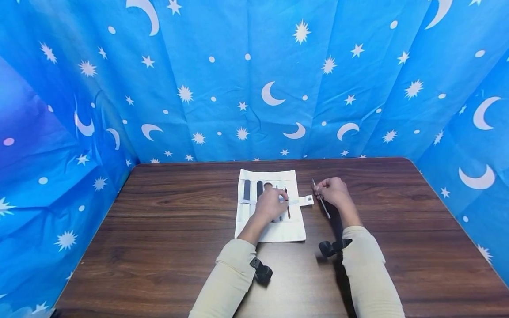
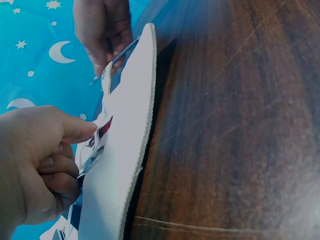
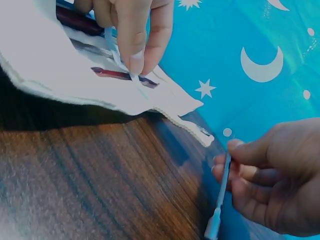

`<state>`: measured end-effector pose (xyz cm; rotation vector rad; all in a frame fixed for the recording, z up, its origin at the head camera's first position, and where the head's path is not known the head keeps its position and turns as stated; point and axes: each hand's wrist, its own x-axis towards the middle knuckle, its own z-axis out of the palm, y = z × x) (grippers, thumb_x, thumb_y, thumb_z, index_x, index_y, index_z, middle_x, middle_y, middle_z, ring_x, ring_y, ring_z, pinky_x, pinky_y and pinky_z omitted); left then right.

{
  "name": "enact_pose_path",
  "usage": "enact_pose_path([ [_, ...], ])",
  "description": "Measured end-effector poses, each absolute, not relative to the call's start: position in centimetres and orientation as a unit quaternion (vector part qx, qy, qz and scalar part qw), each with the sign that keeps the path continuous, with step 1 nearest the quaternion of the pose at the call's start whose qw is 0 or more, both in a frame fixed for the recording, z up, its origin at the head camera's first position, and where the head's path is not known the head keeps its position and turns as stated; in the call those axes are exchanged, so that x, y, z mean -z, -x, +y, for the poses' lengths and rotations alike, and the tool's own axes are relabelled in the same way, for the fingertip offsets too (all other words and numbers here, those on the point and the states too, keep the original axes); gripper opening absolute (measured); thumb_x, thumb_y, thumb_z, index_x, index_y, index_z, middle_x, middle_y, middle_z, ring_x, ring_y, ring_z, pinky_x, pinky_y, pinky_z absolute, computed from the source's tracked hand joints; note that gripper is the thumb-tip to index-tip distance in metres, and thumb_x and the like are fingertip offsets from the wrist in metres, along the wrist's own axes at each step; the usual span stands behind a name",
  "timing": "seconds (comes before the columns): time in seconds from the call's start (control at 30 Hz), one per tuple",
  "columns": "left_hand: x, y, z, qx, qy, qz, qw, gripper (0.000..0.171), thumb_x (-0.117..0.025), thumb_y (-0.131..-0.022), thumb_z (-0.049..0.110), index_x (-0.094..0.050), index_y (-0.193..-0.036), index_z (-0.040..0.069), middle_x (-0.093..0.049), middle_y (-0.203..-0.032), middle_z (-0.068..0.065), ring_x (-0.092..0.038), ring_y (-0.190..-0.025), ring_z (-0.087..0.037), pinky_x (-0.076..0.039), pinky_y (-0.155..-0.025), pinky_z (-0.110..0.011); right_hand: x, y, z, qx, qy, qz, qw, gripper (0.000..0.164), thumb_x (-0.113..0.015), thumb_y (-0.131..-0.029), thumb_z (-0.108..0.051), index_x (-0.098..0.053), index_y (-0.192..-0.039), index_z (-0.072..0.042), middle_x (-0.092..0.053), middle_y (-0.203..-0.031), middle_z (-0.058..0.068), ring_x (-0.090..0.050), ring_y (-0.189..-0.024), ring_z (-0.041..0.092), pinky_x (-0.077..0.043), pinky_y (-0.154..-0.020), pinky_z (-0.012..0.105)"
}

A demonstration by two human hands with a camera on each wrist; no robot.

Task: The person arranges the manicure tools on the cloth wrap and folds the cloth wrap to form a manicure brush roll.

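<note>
A white fabric tool case [image 1: 283, 233] lies unfolded on the table, with slim tools held in a row under a pale elastic band. My left hand [image 1: 271, 205] is over its middle. In the right wrist view, the left thumb and finger pinch the elastic band [image 3: 114, 50] beside a dark red slim tool [image 3: 115, 74]. Just right of the case, my right hand [image 1: 335, 191] holds a thin metal tool [image 3: 223, 192] between thumb and fingers. The metal tool slants, its wider end pointing down toward the table. My left hand hides part of the tool row in the head view.
Two dark flat files [image 1: 247, 191] sit at the case's left side. A snap tab [image 1: 307, 200] sticks out from its right edge toward the right hand. The brown wooden table [image 1: 167, 229] meets a blue star-and-moon cloth [image 1: 230, 110] at the back.
</note>
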<state>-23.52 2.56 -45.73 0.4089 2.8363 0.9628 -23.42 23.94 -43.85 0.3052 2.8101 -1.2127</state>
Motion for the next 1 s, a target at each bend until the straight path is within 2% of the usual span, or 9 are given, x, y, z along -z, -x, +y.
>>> enact_pose_path([
  [0.13,45.7,23.5,2.9,-0.311,-0.143,0.938,0.051,0.017,-0.068,-0.09,0.018,-0.079,-0.103,0.017,-0.063,-0.127,-0.024,-0.058,-0.072,-0.02,-0.039,-0.055,-0.027,43.8,23.8,23.8,0.439,-0.108,0.892,0.009,0.023,-0.063,-0.098,-0.009,-0.07,-0.11,0.01,-0.076,-0.091,0.018,-0.062,-0.065,0.002,-0.054,-0.062,0.018],
  [0.23,45.7,23.6,3.2,-0.305,-0.147,0.94,0.05,0.018,-0.068,-0.092,0.019,-0.079,-0.105,0.018,-0.072,-0.117,-0.015,-0.06,-0.076,-0.021,-0.039,-0.056,-0.026,43.6,24.1,23.7,0.452,-0.099,0.887,-0.014,0.027,-0.062,-0.1,-0.011,-0.069,-0.116,0.01,-0.075,-0.1,0.024,-0.061,-0.068,0.001,-0.055,-0.066,0.018],
  [0.33,45.5,23.7,3.4,-0.296,-0.147,0.942,0.057,0.017,-0.067,-0.093,0.02,-0.08,-0.104,0.018,-0.076,-0.113,-0.007,-0.064,-0.082,-0.023,-0.04,-0.056,-0.026,43.3,24.4,23.3,0.479,-0.086,0.873,-0.037,0.028,-0.062,-0.1,-0.011,-0.068,-0.116,0.011,-0.075,-0.099,0.024,-0.061,-0.067,-0.002,-0.055,-0.067,0.016],
  [0.5,45.4,23.7,3.8,-0.274,-0.142,0.949,0.071,0.013,-0.068,-0.093,0.021,-0.08,-0.098,0.018,-0.077,-0.11,-0.001,-0.064,-0.092,-0.023,-0.042,-0.058,-0.026,43.0,24.9,22.5,0.547,-0.065,0.833,-0.053,0.029,-0.064,-0.099,-0.009,-0.067,-0.116,0.014,-0.077,-0.089,0.013,-0.064,-0.067,-0.004,-0.058,-0.069,0.017],
  [0.67,45.4,23.9,3.9,-0.271,-0.138,0.95,0.072,0.009,-0.071,-0.091,0.018,-0.078,-0.087,0.02,-0.075,-0.107,0.0,-0.063,-0.083,-0.02,-0.044,-0.06,-0.028,43.1,25.5,21.7,0.568,-0.069,0.818,-0.058,0.029,-0.066,-0.098,-0.01,-0.068,-0.116,0.013,-0.076,-0.083,0.0,-0.064,-0.066,-0.005,-0.057,-0.068,0.016],
  [0.8,45.4,24.0,3.8,-0.282,-0.134,0.947,0.076,0.012,-0.071,-0.089,0.016,-0.076,-0.079,0.02,-0.072,-0.096,0.0,-0.06,-0.081,-0.018,-0.043,-0.062,-0.028,43.0,25.9,21.2,0.574,-0.077,0.812,-0.072,0.028,-0.067,-0.098,-0.011,-0.069,-0.113,0.012,-0.072,-0.076,-0.01,-0.06,-0.064,-0.005,-0.052,-0.063,0.013],
  [1.0,45.6,24.1,3.7,-0.296,-0.134,0.943,0.076,0.014,-0.071,-0.088,0.014,-0.074,-0.076,0.019,-0.071,-0.084,0.001,-0.058,-0.081,-0.017,-0.041,-0.06,-0.025,42.7,26.2,20.5,0.591,-0.091,0.796,-0.099,0.026,-0.065,-0.099,-0.013,-0.071,-0.113,0.009,-0.063,-0.069,-0.019,-0.058,-0.064,-0.001,-0.051,-0.064,0.015],
])
